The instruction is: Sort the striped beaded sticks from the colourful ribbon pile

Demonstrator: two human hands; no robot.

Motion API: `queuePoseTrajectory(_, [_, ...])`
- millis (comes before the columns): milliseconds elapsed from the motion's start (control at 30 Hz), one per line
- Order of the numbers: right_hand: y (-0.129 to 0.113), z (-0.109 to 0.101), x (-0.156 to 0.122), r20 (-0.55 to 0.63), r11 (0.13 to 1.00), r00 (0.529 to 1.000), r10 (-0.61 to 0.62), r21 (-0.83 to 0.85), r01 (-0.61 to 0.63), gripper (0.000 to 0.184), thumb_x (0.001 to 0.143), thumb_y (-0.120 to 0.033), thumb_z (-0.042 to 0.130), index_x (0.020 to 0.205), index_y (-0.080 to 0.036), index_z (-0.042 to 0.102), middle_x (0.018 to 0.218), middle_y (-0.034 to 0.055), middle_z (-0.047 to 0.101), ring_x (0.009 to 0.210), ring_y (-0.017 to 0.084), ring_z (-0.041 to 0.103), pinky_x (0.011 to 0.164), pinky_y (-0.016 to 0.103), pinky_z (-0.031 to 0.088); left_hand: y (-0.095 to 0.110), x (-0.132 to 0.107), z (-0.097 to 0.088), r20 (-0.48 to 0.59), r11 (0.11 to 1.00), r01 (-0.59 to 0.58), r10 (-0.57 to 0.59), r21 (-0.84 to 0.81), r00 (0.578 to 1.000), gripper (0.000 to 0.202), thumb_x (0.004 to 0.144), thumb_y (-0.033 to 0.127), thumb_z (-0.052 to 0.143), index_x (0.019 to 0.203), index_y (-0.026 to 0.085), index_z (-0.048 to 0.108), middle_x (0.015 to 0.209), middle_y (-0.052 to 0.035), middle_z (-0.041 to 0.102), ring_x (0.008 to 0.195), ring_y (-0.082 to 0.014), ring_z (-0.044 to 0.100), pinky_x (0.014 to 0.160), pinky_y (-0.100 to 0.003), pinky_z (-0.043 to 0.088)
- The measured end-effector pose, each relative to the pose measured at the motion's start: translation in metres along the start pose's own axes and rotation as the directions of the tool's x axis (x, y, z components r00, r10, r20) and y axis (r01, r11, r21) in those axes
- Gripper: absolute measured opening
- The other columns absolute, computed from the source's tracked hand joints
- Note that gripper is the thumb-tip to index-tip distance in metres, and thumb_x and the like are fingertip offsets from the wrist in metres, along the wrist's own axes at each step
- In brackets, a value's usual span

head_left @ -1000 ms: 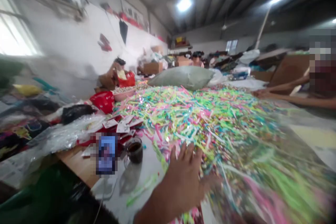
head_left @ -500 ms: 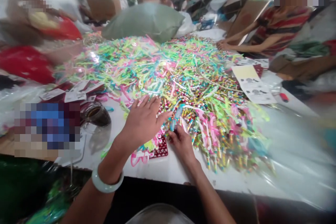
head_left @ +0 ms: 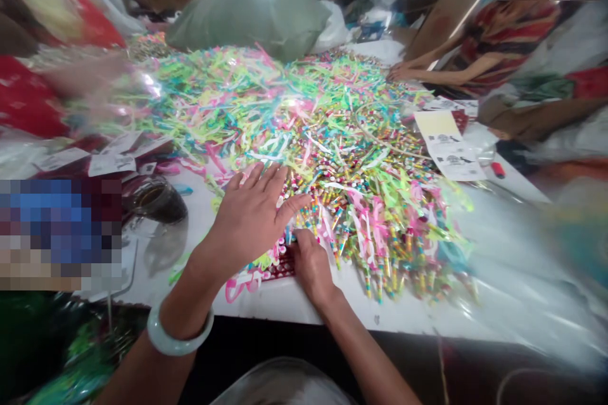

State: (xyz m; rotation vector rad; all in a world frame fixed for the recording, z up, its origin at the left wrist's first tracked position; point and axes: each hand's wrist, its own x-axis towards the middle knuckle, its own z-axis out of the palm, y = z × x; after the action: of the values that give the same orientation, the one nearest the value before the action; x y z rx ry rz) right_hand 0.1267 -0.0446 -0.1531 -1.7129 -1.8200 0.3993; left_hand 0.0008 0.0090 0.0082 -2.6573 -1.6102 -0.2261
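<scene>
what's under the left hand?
The flat left hand covers the near edge of the heap of colourful ribboned sticks. A red gridded tray and pink loops peek out below it; anything directly beneath the palm is hidden.

The heap of small toys (head_left: 332,158) on the table looks like glossy plastic, its neon ribbons shiny and catching the light; the red grid tray (head_left: 284,264) under the left hand (head_left: 251,218) and beside the right hand (head_left: 311,266) seems hard plastic; the table (head_left: 513,278) has a smooth white top with a clear, glossy film over its right edge; the bangle (head_left: 177,336) looks polished and stone-like; the cup (head_left: 154,199) is clear glass; the leaflet (head_left: 449,145) is matt paper; the sack (head_left: 251,12) is dull woven cloth.
</scene>
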Motion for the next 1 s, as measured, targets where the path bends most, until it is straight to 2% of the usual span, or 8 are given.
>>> queuePoseTrajectory(200, [-0.002, -0.011, -0.010, 0.005, 1.000, 1.000, -0.018, 0.006, 0.018, 0.014, 0.089, -0.020, 0.045, 0.095, -0.020, 0.058, 0.090, 0.0042, 0.063, 0.080, 0.016, 0.060, 0.068, 0.024, 0.043, 0.002, 0.001, 0.002, -0.034, 0.999, -0.026, 0.027, 0.025, 0.999, 0.069, 0.090, 0.060, 0.013, 0.140, 0.016, 0.033, 0.149, -0.0085, 0.035, 0.139, -0.0274, 0.026, 0.113, -0.047, 0.022])
queuePoseTrajectory(367, [0.022, -0.069, -0.003, -0.186, 0.968, 0.961, 0.205, -0.104, -0.227, 0.023, 0.091, -0.026, 0.042, 0.096, -0.019, 0.063, 0.094, 0.0076, 0.062, 0.082, 0.017, 0.058, 0.071, 0.027, 0.043, 0.000, 0.000, 0.003, -0.028, 0.999, -0.037, 0.038, 0.027, 0.999, 0.066, 0.091, 0.059, 0.016, 0.140, 0.017, 0.033, 0.148, -0.0076, 0.037, 0.138, -0.0279, 0.028, 0.112, -0.049, 0.024])
queuePoseTrajectory(567, [0.058, -0.145, 0.028, -0.393, 0.900, 0.875, 0.282, -0.209, -0.384, 0.029, 0.087, -0.028, 0.042, 0.089, -0.016, 0.068, 0.091, 0.0096, 0.064, 0.083, 0.020, 0.057, 0.073, 0.031, 0.040, -0.002, 0.000, 0.006, -0.017, 1.000, -0.013, 0.013, 0.015, 1.000, 0.068, 0.091, 0.060, 0.015, 0.140, 0.017, 0.033, 0.148, -0.0071, 0.037, 0.139, -0.0276, 0.028, 0.111, -0.050, 0.025])
queuePoseTrajectory(767, [0.035, -0.157, -0.031, -0.090, 0.893, 0.889, 0.449, 0.051, -0.446, 0.026, 0.084, -0.041, 0.050, 0.086, -0.020, 0.066, 0.071, 0.0028, 0.063, 0.065, 0.016, 0.058, 0.062, 0.027, 0.043, -0.002, 0.000, 0.006, -0.017, 0.999, -0.003, 0.003, -0.032, 1.000, 0.066, 0.090, 0.060, 0.017, 0.139, 0.018, 0.035, 0.147, -0.0083, 0.038, 0.138, -0.0278, 0.028, 0.111, -0.049, 0.023])
queuePoseTrajectory(833, [0.002, -0.144, -0.049, 0.099, 0.890, 0.929, 0.356, 0.267, -0.369, 0.025, 0.085, -0.041, 0.051, 0.094, -0.022, 0.064, 0.070, 0.0011, 0.063, 0.062, 0.014, 0.059, 0.059, 0.025, 0.046, 0.001, 0.001, 0.003, -0.009, 0.998, 0.013, -0.014, -0.057, 1.000, 0.067, 0.090, 0.061, 0.018, 0.138, 0.018, 0.036, 0.147, -0.0086, 0.039, 0.138, -0.0277, 0.029, 0.112, -0.048, 0.021])
queuePoseTrajectory(900, [-0.041, -0.128, -0.056, 0.281, 0.863, 0.955, 0.097, 0.454, -0.221, 0.021, 0.088, -0.035, 0.048, 0.098, -0.025, 0.063, 0.076, 0.0013, 0.065, 0.066, 0.013, 0.061, 0.062, 0.024, 0.049, 0.003, 0.002, 0.000, 0.000, 0.995, 0.029, -0.029, -0.092, 1.000, 0.070, 0.089, 0.063, 0.016, 0.138, 0.017, 0.035, 0.147, -0.0085, 0.039, 0.138, -0.0278, 0.029, 0.113, -0.048, 0.019])
queuePoseTrajectory(967, [-0.087, -0.111, -0.057, 0.380, 0.766, 0.874, -0.303, 0.643, -0.014, 0.024, 0.091, -0.028, 0.042, 0.106, -0.031, 0.060, 0.088, 0.0012, 0.066, 0.077, 0.013, 0.064, 0.067, 0.025, 0.052, 0.004, 0.001, -0.005, 0.023, 0.990, 0.043, -0.040, -0.135, 0.999, 0.073, 0.088, 0.065, 0.014, 0.138, 0.016, 0.035, 0.148, -0.0085, 0.038, 0.139, -0.0287, 0.026, 0.113, -0.050, 0.018])
queuePoseTrajectory(1000, [-0.110, -0.103, -0.056, 0.391, 0.690, 0.762, -0.516, 0.717, 0.099, 0.027, 0.091, -0.027, 0.041, 0.111, -0.035, 0.058, 0.095, 0.0012, 0.066, 0.085, 0.015, 0.064, 0.070, 0.027, 0.053, 0.004, 0.000, -0.007, 0.045, 0.985, 0.057, -0.051, -0.161, 0.998, 0.076, 0.086, 0.067, 0.013, 0.138, 0.017, 0.035, 0.148, -0.0087, 0.038, 0.139, -0.0297, 0.024, 0.113, -0.052, 0.017])
